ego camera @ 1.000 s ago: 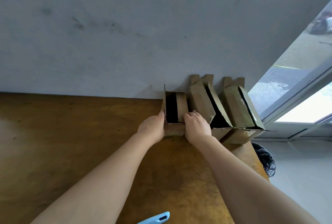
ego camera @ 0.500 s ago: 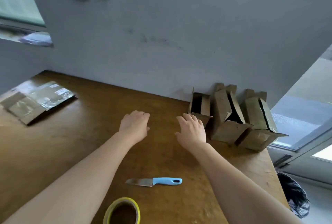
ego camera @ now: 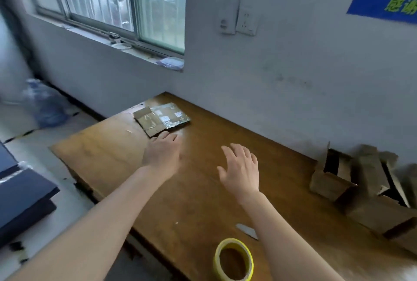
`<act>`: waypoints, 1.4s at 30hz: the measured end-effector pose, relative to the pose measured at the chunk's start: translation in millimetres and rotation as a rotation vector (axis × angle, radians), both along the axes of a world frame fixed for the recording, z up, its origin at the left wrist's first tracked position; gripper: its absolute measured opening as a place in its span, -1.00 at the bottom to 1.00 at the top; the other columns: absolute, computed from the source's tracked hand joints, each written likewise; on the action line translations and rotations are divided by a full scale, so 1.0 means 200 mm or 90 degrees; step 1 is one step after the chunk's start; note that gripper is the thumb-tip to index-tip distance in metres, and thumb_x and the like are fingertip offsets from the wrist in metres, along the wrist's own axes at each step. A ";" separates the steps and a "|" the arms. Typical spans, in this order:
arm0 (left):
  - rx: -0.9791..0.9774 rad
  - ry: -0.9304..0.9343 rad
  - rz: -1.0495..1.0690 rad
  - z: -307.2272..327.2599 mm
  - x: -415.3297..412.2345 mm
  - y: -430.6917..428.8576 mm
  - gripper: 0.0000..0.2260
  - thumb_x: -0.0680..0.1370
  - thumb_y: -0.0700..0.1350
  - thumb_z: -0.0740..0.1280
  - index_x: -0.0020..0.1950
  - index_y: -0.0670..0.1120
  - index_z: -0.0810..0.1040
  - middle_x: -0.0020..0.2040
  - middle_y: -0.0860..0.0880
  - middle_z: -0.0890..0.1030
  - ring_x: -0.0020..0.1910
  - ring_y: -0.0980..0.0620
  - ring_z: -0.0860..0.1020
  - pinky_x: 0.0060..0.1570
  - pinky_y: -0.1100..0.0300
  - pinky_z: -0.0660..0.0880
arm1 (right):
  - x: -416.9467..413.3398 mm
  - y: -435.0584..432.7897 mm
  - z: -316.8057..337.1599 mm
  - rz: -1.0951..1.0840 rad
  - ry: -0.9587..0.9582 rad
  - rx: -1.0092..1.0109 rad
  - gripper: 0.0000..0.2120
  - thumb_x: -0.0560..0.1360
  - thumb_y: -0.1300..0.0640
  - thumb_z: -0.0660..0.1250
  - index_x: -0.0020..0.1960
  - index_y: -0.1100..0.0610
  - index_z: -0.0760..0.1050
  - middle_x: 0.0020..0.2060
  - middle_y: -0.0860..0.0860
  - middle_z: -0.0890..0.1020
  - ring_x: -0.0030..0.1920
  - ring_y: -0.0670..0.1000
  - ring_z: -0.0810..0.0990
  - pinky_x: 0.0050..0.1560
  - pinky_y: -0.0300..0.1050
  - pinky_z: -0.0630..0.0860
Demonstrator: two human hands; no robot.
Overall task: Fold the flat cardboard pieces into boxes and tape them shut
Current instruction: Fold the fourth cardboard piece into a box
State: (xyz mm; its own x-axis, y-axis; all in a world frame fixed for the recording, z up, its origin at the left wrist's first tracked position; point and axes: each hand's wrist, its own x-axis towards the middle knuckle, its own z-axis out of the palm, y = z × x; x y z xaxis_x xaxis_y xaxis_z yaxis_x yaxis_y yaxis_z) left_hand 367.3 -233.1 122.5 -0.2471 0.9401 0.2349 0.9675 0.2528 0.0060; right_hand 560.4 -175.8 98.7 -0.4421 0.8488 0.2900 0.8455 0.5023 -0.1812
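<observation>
A stack of flat cardboard pieces (ego camera: 161, 118), shiny with old tape, lies at the far left corner of the wooden table (ego camera: 203, 190). My left hand (ego camera: 161, 153) hovers just in front of the stack, fingers straight, holding nothing. My right hand (ego camera: 240, 169) is spread open above the middle of the table, also holding nothing. Several folded cardboard boxes (ego camera: 365, 186) lean together against the wall at the right. A yellow roll of tape (ego camera: 233, 259) stands near the front edge, and a knife blade (ego camera: 247, 231) shows beside my right forearm.
A grey wall runs behind the table, with a barred window (ego camera: 117, 5) at the left and sockets (ego camera: 239, 17) above. Dark blue boards (ego camera: 20, 195) lie on the floor to the left. A blue water bottle (ego camera: 48, 104) stands beyond the table's left edge.
Both hands let go of the folded box at the right and moved left across the table. My view swung left, bringing the flat cardboard stack close to my left hand.
</observation>
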 end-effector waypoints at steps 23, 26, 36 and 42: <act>-0.018 -0.014 0.065 -0.24 -1.31 0.20 -0.59 0.55 0.06 0.30 0.37 -0.01 0.39 0.37 0.01 0.44 0.40 0.00 0.32 0.22 0.12 0.39 | -1.22 0.30 -0.09 -0.018 -0.037 0.007 -0.50 0.50 0.00 0.35 0.42 0.04 0.38 0.39 0.07 0.41 0.44 0.06 0.29 0.40 -0.04 0.19; -0.036 -0.028 0.059 -0.28 -1.39 0.32 -0.60 0.56 0.05 0.30 0.36 -0.02 0.41 0.36 0.01 0.45 0.39 -0.01 0.33 0.24 0.10 0.39 | -1.29 0.41 -0.13 -0.025 -0.049 -0.007 -0.52 0.50 -0.01 0.35 0.40 0.03 0.39 0.38 0.06 0.42 0.44 0.06 0.29 0.39 -0.04 0.20; -0.081 -0.064 -0.009 -0.45 -1.65 0.75 -0.64 0.55 0.04 0.31 0.32 -0.01 0.46 0.31 0.03 0.48 0.34 -0.01 0.36 0.20 0.10 0.39 | -1.51 0.68 -0.28 -0.085 -0.083 -0.061 -0.54 0.51 -0.02 0.33 0.38 0.02 0.39 0.36 0.05 0.42 0.43 0.05 0.29 0.38 -0.04 0.22; -0.135 -0.085 -0.105 -0.58 -1.85 1.04 -0.69 0.56 0.01 0.27 0.29 0.00 0.45 0.31 0.05 0.47 0.30 0.00 0.38 0.14 0.12 0.41 | -1.70 0.79 -0.37 -0.178 -0.096 -0.105 -0.56 0.51 0.02 0.34 0.37 0.03 0.39 0.34 0.05 0.44 0.42 0.07 0.30 0.38 -0.03 0.22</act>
State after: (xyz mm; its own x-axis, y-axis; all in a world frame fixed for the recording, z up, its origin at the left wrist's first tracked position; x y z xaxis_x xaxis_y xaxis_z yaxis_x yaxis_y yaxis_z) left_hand -3.1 -24.5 6.4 -0.1017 0.9948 0.0051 0.9900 0.1007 0.0993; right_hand 221.1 -17.3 24.0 -0.2133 0.9730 0.0878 0.9697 0.2218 -0.1027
